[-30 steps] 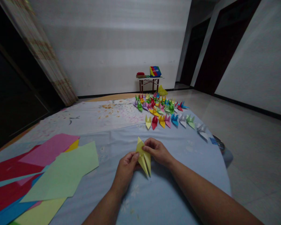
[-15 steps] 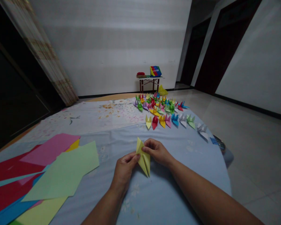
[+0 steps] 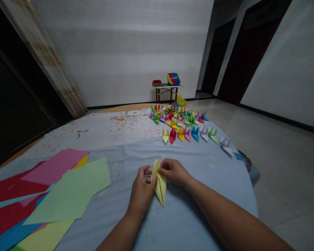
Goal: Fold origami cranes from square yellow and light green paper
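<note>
Between my two hands is a piece of folded yellow paper point(image 3: 160, 190), a narrow diamond with a slit down its lower half. My left hand point(image 3: 143, 186) pinches its left edge with the thumb in front. My right hand point(image 3: 174, 171) grips its upper right edge between thumb and fingers. The paper is held just over the blue cloth point(image 3: 125, 223). Beyond my hands stands a row of folded paper cranes, among them a yellow crane point(image 3: 165, 136), a red crane point(image 3: 172, 136) and a blue crane point(image 3: 195, 133).
Loose coloured sheets lie at the left, with a light green sheet point(image 3: 73, 191) and a pink sheet point(image 3: 56, 165) on top. Many more paper cranes point(image 3: 172, 115) crowd the table's far right. A small table point(image 3: 170, 87) with a colourful box point(image 3: 173, 79) stands by the wall.
The folded yellow paper has come slightly lower and nearer to me, and its top now shows two points. My left fingers have lifted and spread a little behind it.
</note>
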### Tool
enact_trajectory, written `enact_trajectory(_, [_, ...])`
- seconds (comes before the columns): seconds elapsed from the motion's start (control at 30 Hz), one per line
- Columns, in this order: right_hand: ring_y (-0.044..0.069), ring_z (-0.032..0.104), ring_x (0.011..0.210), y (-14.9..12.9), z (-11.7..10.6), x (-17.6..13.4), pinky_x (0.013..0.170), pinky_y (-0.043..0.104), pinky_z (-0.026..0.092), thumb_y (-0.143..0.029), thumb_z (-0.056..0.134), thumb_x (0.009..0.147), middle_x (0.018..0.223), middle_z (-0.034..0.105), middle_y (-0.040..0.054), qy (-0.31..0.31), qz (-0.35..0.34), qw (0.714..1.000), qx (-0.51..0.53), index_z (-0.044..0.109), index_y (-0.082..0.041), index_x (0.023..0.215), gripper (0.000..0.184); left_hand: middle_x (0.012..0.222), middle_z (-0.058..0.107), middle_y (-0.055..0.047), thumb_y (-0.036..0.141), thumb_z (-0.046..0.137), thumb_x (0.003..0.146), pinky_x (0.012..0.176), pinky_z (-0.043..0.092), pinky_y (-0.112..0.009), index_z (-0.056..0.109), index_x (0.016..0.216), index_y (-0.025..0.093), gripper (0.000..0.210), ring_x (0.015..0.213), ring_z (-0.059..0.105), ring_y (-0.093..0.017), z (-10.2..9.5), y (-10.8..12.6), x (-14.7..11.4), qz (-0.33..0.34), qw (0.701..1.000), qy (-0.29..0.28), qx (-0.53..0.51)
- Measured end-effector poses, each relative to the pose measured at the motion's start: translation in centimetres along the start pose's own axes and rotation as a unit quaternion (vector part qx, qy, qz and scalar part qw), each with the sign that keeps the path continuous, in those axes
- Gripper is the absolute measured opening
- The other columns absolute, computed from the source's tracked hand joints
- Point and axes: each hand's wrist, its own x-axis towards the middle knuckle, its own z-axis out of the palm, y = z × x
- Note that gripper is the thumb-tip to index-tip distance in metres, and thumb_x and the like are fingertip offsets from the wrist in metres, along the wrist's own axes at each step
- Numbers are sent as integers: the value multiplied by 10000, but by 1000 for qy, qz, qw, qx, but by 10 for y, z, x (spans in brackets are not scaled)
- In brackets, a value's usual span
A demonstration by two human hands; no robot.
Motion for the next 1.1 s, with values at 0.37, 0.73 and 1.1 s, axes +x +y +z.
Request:
enact_trajectory(0.37, [147,451,728,3,-4,0,650,248,307,-257,611,708,746,548,31,29,-79,955,-284,574,-166,738,102,950,526,-72,210,428,817,821,408,-415,550,944,191,177,922,486,-230,0,5,-14,217,898,-57,377])
enact_trajectory(0.73, [149,446,775,8,-5,2,697,250,296,-349,624,712,793,540,20,21,-49,950,-306,580,-185,815,198,963,554,-64,232,289,888,832,403,-397,578,949,187,298,924,500,-203,3,16,-24,202,891,-70,401])
enact_trajectory(1.1, [164,487,794,0,2,8,692,267,279,-330,536,760,803,608,31,47,-3,941,-336,615,-202,782,152,1189,496,-112,234,468,803,921,344,-453,546,1004,190,220,1132,419,-254,7,6,-26,222,867,-59,442])
